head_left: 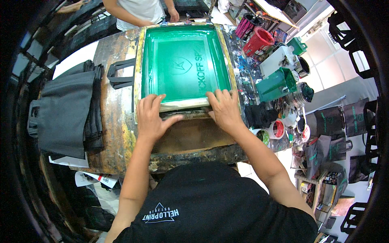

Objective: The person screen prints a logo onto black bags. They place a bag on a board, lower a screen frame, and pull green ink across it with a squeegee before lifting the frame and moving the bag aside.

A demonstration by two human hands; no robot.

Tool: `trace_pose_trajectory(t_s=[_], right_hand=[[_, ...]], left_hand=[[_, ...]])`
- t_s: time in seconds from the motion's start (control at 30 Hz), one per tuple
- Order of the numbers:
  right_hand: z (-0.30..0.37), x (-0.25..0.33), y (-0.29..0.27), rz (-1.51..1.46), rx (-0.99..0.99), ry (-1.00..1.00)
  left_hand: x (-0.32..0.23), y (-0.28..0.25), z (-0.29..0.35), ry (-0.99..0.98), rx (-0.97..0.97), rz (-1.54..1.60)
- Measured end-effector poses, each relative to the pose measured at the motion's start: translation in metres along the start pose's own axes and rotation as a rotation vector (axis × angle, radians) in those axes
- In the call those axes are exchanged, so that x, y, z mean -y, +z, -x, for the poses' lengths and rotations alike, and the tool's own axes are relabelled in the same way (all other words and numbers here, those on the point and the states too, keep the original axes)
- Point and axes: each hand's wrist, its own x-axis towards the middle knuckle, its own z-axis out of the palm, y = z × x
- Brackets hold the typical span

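Note:
A screen printing frame (140, 73) lies in front of me, its mesh coated with green ink (178, 81) and showing a dark emblem and lettering. My left hand (152, 117) grips its near left corner, thumb reaching inward. At the near right corner my right hand (224, 109) has its fingers over the edge. Between them runs the frame's pale near rail (184, 105), with a dark gap below. From under the left side a black bag's handle (121, 75) sticks out; the rest of that bag is hidden.
A stack of black bags (65, 109) lies on the left of the stained worktable (117, 121). To the right stand a red bucket (259, 41), a green container (275, 86) and several ink pots. Printed black bags (328, 120) lie farther right. Another person (139, 12) stands beyond the frame.

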Motion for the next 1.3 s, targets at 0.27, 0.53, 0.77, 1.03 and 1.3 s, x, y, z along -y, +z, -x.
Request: trace_pose_trajectory(t_s=[0.27, 0.53, 0.77, 1.03, 1.3], right_hand=[[0.042, 0.008, 0.022, -0.181, -0.197, -0.004], [0.017, 0.009, -0.015, -0.138, -0.222, 0.036], [-0.068, -0.028, -0.089, 0.030, -0.548, -0.085], [-0.150, -0.049, -0.153, 0.008, -0.640, -0.100], [-0.189, -0.057, -0.183, -0.022, -0.540, -0.020]], left_hand=[[0.054, -0.001, 0.073, -0.439, -0.025, -0.220], [0.075, 0.007, 0.089, -0.473, -0.153, -0.154], [0.018, -0.033, -0.016, -0.445, -0.621, 0.731], [0.034, -0.044, -0.050, -0.413, -0.257, 0.086], [0.059, 0.037, 0.004, -0.679, 0.139, -0.168]])
